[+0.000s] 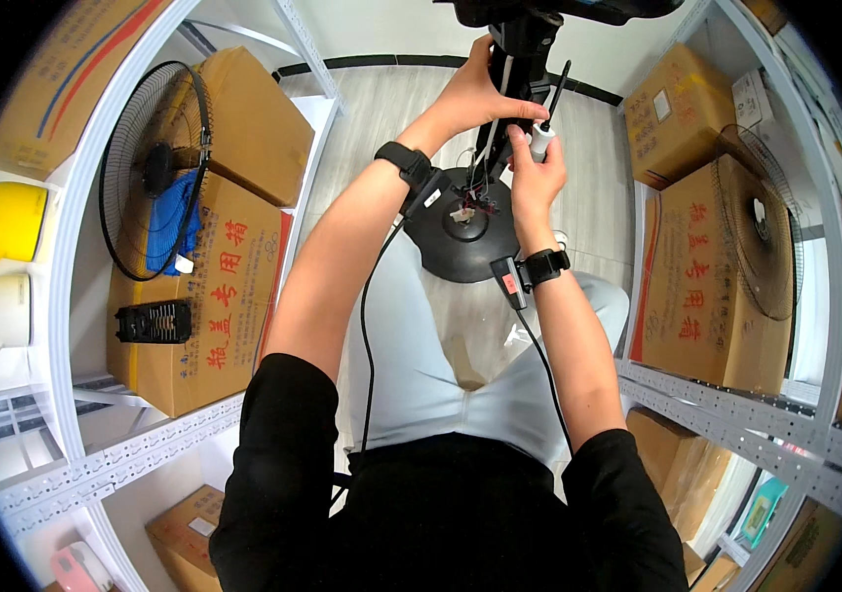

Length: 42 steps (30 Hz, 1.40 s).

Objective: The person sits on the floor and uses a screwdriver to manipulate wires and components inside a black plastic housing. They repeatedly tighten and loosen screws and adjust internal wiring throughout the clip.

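A black fan stand stands upright in front of me, its column rising from a round base. My left hand grips the upper column, with the thumb reaching across toward the right. My right hand is closed on a white cylindrical tool with a thin black shaft, held against the column's right side just below the left thumb. Loose wires hang at the column's foot over the base. Both wrists wear black strapped devices with cables.
Shelving racks on both sides hold cardboard boxes, wire fan guards, a black plastic part and yellow and white kettles. My legs frame the stand's base on the grey floor. A white wall is behind.
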Available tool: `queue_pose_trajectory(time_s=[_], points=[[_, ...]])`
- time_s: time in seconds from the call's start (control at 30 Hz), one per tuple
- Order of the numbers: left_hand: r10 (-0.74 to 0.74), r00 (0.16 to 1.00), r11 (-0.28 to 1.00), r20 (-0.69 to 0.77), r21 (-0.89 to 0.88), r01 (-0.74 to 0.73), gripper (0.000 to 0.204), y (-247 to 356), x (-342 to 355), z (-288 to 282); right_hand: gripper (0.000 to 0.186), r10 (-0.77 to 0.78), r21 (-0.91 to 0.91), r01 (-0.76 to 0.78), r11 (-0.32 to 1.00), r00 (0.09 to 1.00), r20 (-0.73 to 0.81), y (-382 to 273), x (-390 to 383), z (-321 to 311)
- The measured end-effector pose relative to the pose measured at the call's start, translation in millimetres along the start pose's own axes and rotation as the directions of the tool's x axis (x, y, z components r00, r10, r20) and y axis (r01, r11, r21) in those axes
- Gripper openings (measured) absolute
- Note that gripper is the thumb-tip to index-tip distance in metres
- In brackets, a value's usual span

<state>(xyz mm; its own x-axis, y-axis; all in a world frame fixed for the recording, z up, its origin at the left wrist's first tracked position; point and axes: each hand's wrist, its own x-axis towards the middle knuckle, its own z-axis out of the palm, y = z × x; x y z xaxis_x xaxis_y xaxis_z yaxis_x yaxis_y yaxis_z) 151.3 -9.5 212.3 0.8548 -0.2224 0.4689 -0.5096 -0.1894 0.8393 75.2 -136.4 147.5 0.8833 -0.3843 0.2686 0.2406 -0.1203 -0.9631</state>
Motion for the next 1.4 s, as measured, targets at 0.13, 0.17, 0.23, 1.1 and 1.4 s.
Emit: queue_pose_trajectory(time_s=[0.13,0.17,0.23,1.1,1.4], points=[[-0.017,0.998,0.997,-0.062,0.077,0.021,0.124,19,-20,5,0.024,0.018,0.098,-0.016,0.995,1.0,-0.015,-5,-19,-4],[0.001,0.997,0.997,-0.081,0.075,0.005,0.124,23,-24,9,0.024,0.045,0.157,-0.039,0.987,0.998,-0.038,-6,-21,-3],[-0.011,0.996,0.996,-0.093,0.09,0.02,0.123,36,-30,16,0.023,0.006,0.142,0.005,0.99,0.997,-0.073,-2,-24,-8],[-0.047,0.965,0.988,-0.259,0.127,0.082,0.104,-2,16,45,0.03,-0.002,0.058,0.0,0.998,1.0,0.023,20,62,-41],[0.032,0.991,0.999,-0.127,-0.027,-0.035,0.044,-33,25,41,0.028,0.041,0.101,-0.051,0.994,0.994,0.098,31,74,-57]])
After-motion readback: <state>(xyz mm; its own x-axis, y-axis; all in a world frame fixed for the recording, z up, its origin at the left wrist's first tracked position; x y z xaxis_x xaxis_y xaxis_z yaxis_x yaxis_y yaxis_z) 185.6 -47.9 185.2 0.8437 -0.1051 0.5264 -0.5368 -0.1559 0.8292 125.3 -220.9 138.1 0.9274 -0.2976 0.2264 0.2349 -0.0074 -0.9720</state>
